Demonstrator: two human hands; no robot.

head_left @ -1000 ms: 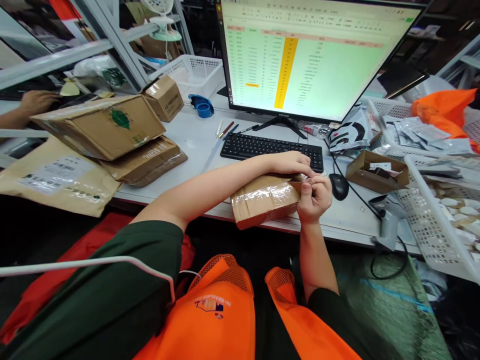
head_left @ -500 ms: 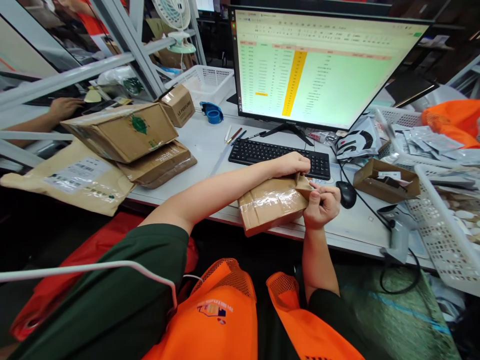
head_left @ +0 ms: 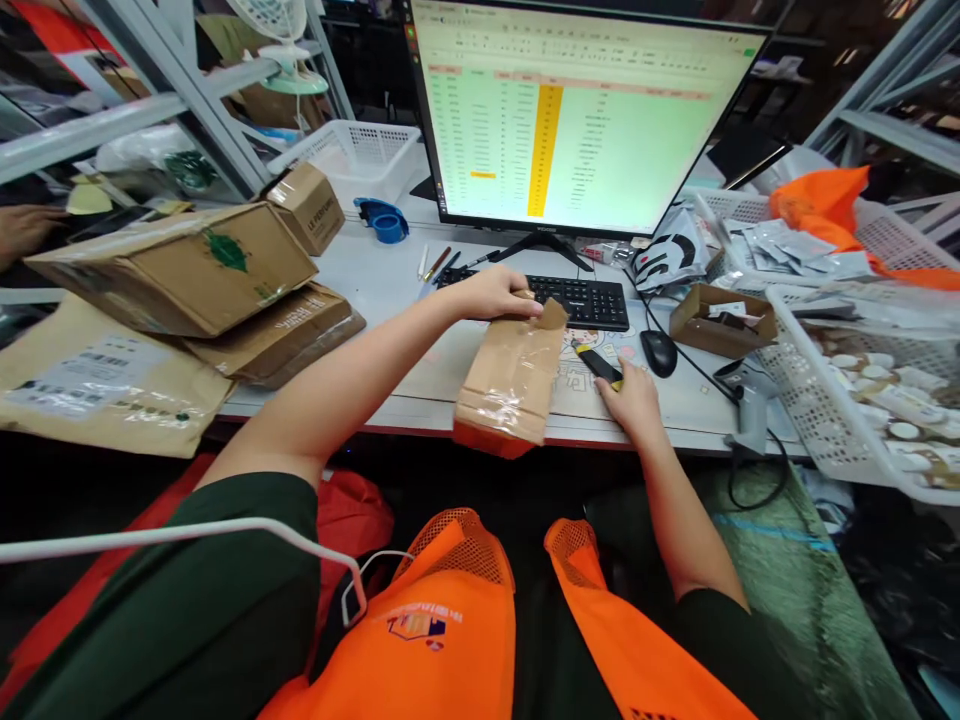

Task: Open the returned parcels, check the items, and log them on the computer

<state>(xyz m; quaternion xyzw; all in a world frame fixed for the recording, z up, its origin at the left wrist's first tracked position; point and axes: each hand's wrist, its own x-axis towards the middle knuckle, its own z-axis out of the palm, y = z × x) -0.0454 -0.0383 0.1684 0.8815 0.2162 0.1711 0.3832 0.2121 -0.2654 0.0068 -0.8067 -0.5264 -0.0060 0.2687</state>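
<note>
A small taped cardboard parcel (head_left: 506,385) stands tilted at the desk's front edge, one end flap up. My left hand (head_left: 495,292) is closed on its top end, just before the black keyboard (head_left: 570,297). My right hand (head_left: 632,395) rests on the desk right of the parcel, fingers on a black and yellow utility knife (head_left: 596,362); the grip is partly hidden. A black mouse (head_left: 658,351) lies just beyond that hand.
A monitor (head_left: 577,110) with a spreadsheet stands behind the keyboard. Stacked cardboard boxes (head_left: 180,265) and a padded mailer (head_left: 97,385) fill the left. White baskets (head_left: 862,380) of small packets, an open box (head_left: 720,320) and a barcode scanner (head_left: 746,405) crowd the right. Another person's hand (head_left: 22,225) shows far left.
My right hand let go of the parcel's flap and dropped to the knife on the desk. The left hand turned the parcel more upright and held on.
</note>
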